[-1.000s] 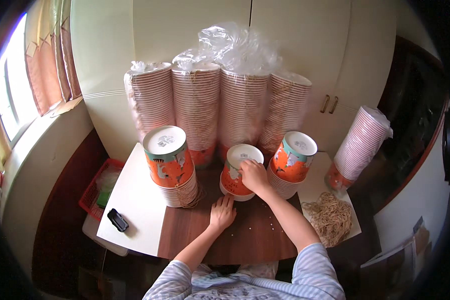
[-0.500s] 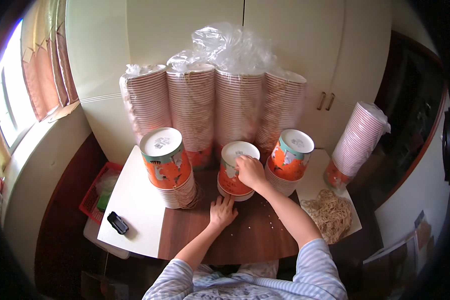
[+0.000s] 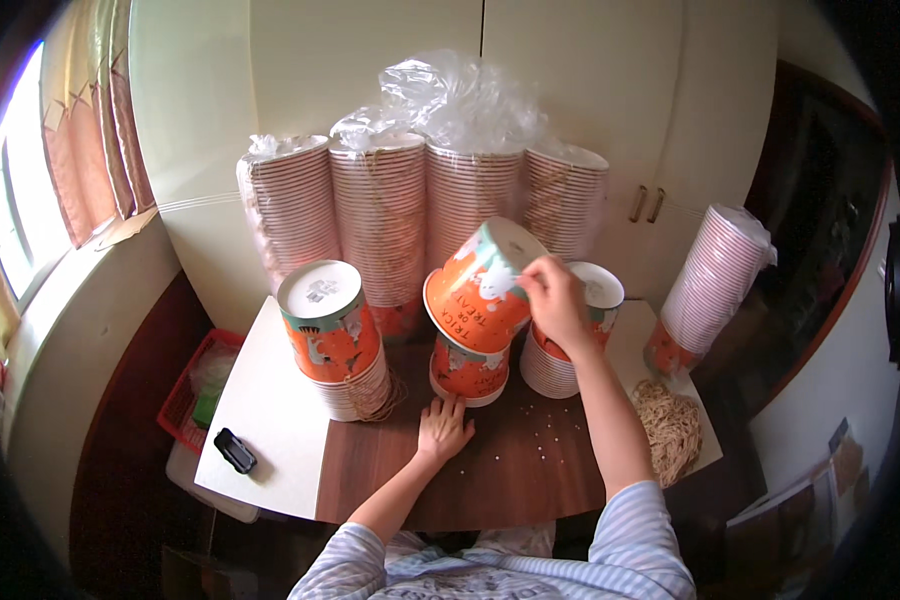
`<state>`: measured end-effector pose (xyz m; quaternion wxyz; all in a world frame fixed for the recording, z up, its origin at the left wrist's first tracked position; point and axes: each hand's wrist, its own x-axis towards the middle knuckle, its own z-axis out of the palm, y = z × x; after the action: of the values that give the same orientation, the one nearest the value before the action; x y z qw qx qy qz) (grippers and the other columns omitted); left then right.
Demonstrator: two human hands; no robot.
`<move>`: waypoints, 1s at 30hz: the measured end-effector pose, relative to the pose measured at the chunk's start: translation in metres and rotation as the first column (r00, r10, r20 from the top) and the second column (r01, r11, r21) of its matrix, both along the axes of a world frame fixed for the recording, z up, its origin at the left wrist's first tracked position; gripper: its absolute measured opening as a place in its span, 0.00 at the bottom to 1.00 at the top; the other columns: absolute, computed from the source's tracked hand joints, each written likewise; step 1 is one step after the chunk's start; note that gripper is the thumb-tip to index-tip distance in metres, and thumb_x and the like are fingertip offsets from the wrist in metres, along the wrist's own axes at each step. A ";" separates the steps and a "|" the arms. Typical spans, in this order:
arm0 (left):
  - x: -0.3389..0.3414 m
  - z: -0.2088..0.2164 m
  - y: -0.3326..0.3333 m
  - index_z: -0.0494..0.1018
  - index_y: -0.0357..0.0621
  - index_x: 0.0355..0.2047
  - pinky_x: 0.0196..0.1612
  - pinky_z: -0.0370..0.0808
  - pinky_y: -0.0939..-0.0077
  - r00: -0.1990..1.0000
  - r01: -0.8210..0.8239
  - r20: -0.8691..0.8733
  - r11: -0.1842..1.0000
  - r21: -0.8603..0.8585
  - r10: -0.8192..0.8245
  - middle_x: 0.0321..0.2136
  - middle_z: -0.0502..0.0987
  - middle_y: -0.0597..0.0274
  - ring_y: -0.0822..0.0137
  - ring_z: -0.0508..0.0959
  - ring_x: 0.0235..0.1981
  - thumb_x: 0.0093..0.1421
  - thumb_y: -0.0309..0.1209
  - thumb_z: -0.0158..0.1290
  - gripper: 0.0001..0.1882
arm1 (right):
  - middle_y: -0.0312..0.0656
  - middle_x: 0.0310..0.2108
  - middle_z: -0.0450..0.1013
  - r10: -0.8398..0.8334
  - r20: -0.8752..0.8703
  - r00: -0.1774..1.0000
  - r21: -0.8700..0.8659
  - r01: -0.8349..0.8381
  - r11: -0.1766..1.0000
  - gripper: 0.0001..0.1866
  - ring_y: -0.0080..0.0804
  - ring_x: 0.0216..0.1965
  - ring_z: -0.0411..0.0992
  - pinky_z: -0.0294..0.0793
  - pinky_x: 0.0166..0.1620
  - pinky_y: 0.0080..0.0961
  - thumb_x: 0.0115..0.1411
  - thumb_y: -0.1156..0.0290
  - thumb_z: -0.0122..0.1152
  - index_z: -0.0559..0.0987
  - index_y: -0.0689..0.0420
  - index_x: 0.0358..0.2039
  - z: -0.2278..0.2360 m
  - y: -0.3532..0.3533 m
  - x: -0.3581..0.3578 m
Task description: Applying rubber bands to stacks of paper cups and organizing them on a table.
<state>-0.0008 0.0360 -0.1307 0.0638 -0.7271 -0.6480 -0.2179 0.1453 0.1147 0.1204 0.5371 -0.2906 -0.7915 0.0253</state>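
An orange paper bucket (image 3: 480, 292) with a teal band and white ghost print hangs tilted, its base toward the upper right. My right hand (image 3: 558, 303) is closed on the edge of that base. Directly below is another orange bucket (image 3: 468, 370), upside down on the brown tabletop; the tilted bucket's lower rim overlaps its top, and I cannot tell if they touch. My left hand (image 3: 445, 430) lies on the tabletop with fingers stretched out, fingertips at the lower bucket's near rim. Upside-down bucket stacks stand at left (image 3: 335, 335) and right (image 3: 550, 365).
Tall plastic-wrapped bucket stacks (image 3: 380, 210) line the back, with another wrapped stack (image 3: 712, 280) at right. A bundle of beige twine (image 3: 668, 430) lies at the right edge. On the left are a black plastic case (image 3: 235, 451) and a red basket (image 3: 182, 400). Small white bits dot the tabletop.
My right hand has risen to the right, lifting and tilting a bucket off the middle one. My left hand stays by the lower rim.
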 end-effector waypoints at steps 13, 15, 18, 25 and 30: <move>-0.019 -0.033 0.016 0.65 0.36 0.38 0.43 0.64 0.60 0.852 -0.062 0.518 0.966 0.250 -0.080 0.36 0.68 0.47 0.50 0.67 0.38 0.51 0.30 0.51 0.15 | 0.47 0.42 0.70 0.016 -0.934 0.357 -0.329 -0.875 0.356 0.21 0.30 0.40 0.70 0.72 0.43 0.27 0.57 0.66 0.51 0.66 0.66 0.48 -0.139 -0.056 0.110; -0.018 -0.025 0.006 0.67 0.34 0.35 0.41 0.66 0.68 0.635 -0.077 0.766 0.979 0.186 -0.096 0.31 0.71 0.52 0.58 0.70 0.34 0.57 0.29 0.46 0.10 | 0.48 0.43 0.68 0.031 -0.888 0.459 -0.393 -0.793 0.465 0.21 0.30 0.43 0.69 0.72 0.44 0.27 0.57 0.67 0.51 0.65 0.66 0.48 -0.145 -0.073 0.098; -0.021 0.020 -0.033 0.68 0.35 0.37 0.40 0.67 0.79 0.118 0.131 0.991 0.990 0.048 -0.063 0.32 0.73 0.62 0.73 0.70 0.35 0.63 0.31 0.38 0.13 | 0.43 0.35 0.72 -0.255 -0.939 0.232 -0.287 -0.936 0.203 0.15 0.27 0.35 0.71 0.73 0.38 0.24 0.57 0.68 0.50 0.70 0.63 0.42 -0.174 -0.078 0.093; -0.009 0.077 -0.074 0.67 0.33 0.42 0.38 0.70 0.82 -0.099 0.277 0.994 0.961 -0.013 0.042 0.33 0.74 0.62 0.74 0.73 0.33 0.60 0.28 0.43 0.12 | 0.32 0.25 0.68 -0.259 -0.928 0.268 -0.360 -0.819 0.446 0.03 0.18 0.26 0.68 0.67 0.28 0.15 0.60 0.71 0.48 0.69 0.55 0.30 -0.205 -0.107 0.094; 0.004 0.069 -0.075 0.69 0.32 0.37 0.34 0.68 0.87 0.017 0.174 1.000 0.985 -0.009 0.006 0.28 0.74 0.66 0.79 0.72 0.29 0.56 0.21 0.48 0.08 | 0.32 0.27 0.68 -0.177 -0.934 0.312 -0.356 -0.753 0.553 0.02 0.18 0.27 0.66 0.66 0.30 0.14 0.59 0.73 0.48 0.69 0.55 0.32 -0.199 -0.123 0.099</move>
<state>0.0028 -0.0385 -0.0620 -0.4669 -0.4064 -0.4758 -0.6248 0.2447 -0.0086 -0.0782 0.6758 -0.2490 -0.3016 0.6247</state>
